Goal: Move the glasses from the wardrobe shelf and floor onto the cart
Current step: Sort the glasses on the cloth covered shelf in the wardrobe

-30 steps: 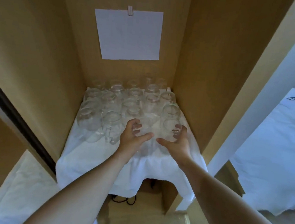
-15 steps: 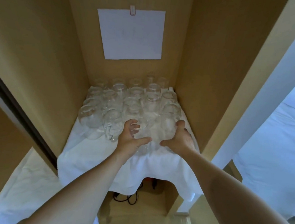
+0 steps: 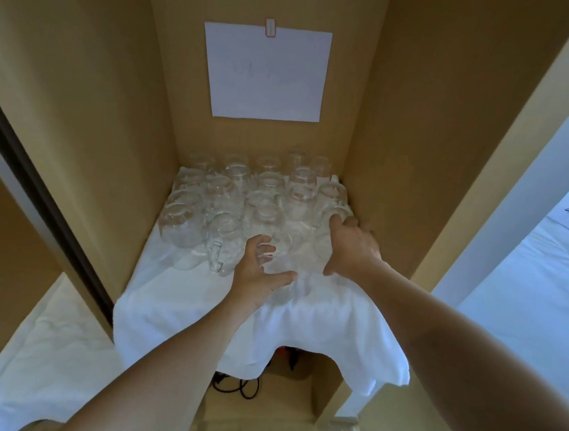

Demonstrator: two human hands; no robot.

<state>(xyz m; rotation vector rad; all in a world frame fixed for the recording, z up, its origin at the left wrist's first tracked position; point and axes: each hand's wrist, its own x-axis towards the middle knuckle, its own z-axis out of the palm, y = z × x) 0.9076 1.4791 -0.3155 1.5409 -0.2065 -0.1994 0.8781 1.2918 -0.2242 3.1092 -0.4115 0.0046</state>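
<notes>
Glasses [image 3: 256, 202]: clear, crowded on the white cloth [image 3: 200, 297] covering the wardrobe shelf; cart not in view. Left hand [image 3: 257, 275]: fingers curled round the front glass [image 3: 282, 249]. Right hand [image 3: 352, 245]: fingers wrapped over a glass at the right edge. Step: pick-up. Next: lift both straight up, clear of neighbours.

Enclosure: tan wooden wardrobe walls [image 3: 80, 94] on the left, rear and right. A white paper sheet [image 3: 264, 72] hangs on the rear panel under a small clip [image 3: 269, 27]. A dark vertical strip [image 3: 38, 187], possibly a door track, runs along the left side. A black cable [image 3: 237, 384] lies on the wardrobe floor. White bedding [image 3: 537, 299] is at right, in daylight.
</notes>
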